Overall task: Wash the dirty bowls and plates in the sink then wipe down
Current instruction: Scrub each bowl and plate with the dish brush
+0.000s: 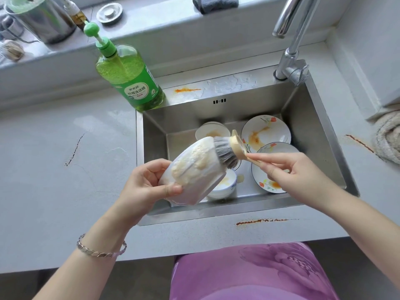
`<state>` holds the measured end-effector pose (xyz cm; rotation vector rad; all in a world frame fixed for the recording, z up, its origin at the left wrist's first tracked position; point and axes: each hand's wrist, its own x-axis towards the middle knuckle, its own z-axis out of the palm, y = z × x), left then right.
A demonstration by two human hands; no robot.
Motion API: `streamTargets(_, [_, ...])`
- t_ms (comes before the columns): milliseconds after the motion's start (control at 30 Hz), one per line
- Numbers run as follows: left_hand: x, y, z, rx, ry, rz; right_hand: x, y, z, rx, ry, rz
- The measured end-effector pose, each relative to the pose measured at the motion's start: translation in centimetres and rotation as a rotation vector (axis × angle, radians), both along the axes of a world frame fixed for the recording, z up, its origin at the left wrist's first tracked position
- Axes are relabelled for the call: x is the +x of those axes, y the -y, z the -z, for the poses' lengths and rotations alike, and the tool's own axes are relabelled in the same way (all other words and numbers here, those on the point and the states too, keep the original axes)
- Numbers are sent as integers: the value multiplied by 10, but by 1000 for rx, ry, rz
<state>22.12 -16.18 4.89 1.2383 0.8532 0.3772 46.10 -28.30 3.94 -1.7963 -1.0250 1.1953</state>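
My left hand (149, 185) grips a white bowl (194, 169) by its rim, turned on its side over the steel sink (155, 131); yellowish foam covers its outer wall. My right hand (290, 172) pinches the wooden handle of a dish brush (227, 150), whose grey bristles press against the bowl's base end. In the sink lie a stained flowered plate (265, 132), a second flowered plate (262, 180) under my right hand, a small stained bowl (213, 131) at the back and a blue-patterned bowl (225, 185) partly hidden by the held one.
A green dish soap pump bottle (129, 76) stands at the sink's back left corner. The tap (292, 46) rises at the back right. Orange-brown smears mark the counter (263, 221). A towel (387, 137) lies at the right edge, a grey cloth (216, 3) on the sill.
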Motion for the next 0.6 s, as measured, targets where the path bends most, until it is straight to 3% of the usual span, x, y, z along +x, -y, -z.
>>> streamTargets(67, [-1, 0, -1, 4, -3, 8, -1, 1, 2, -27, 5, 17])
streamTargets(233, [-3, -3, -2, 9, -28, 11, -12, -1, -26, 131, -67, -42])
streamTargets(367, [-3, -6, -4, -8, 11, -34, 0, -13, 2, 7, -77, 89])
streamTargets(500, [5, -6, -7, -96, 102, -197, -3, -11, 28, -174, -367, 202])
streamTargets(600, [21, -2, -6, -197, 150, -435, -22, -6, 36, -195, -566, 286])
